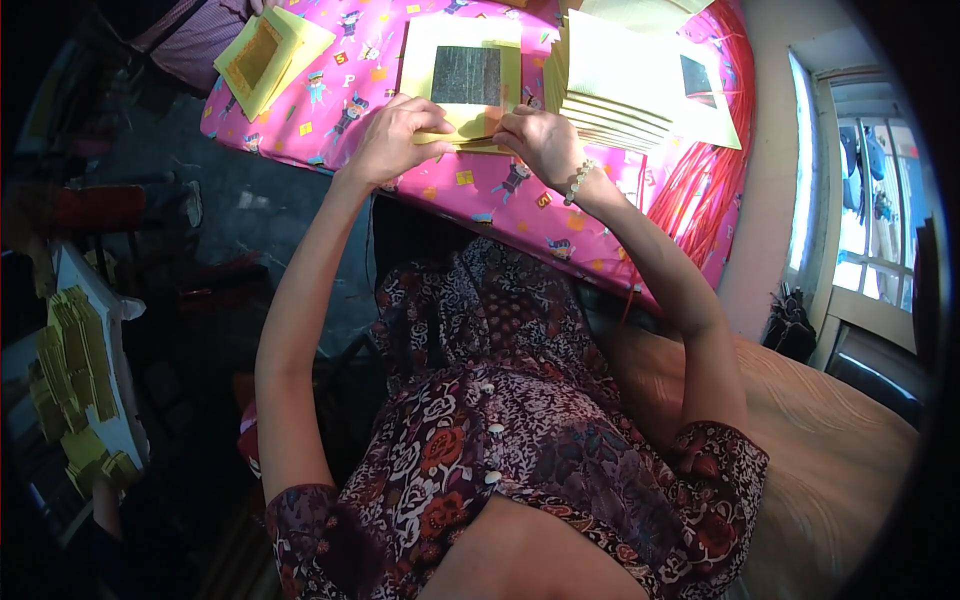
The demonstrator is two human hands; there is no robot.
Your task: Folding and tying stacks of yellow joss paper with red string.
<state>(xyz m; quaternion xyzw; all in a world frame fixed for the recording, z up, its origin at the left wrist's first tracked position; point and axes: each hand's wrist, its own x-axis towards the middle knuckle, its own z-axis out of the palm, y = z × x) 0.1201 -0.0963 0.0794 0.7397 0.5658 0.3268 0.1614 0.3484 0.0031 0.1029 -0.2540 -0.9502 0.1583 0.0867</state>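
Note:
A yellow paper piece with a dark rectangular window [468, 75] lies on the pink patterned table cover, in front of me. My left hand [402, 135] pinches the left part of its near edge, where the paper looks folded. At the right end of that same edge, the fingers of my right hand [541, 143] are closed on the paper. A beaded bracelet [578, 184] circles my right wrist. Just beyond my right hand stands a stack of pale yellow folded papers [612, 75], and one sheet with a dark window [700, 85] lies against its right side.
Red cords [705, 215] spread over the table's right side. More yellow windowed pieces [270, 62] lie at the far left, beside another person's checked clothing [185, 45]. At lower left, yellow papers [75, 360] rest on a white surface. A barred window [875, 205] is at right.

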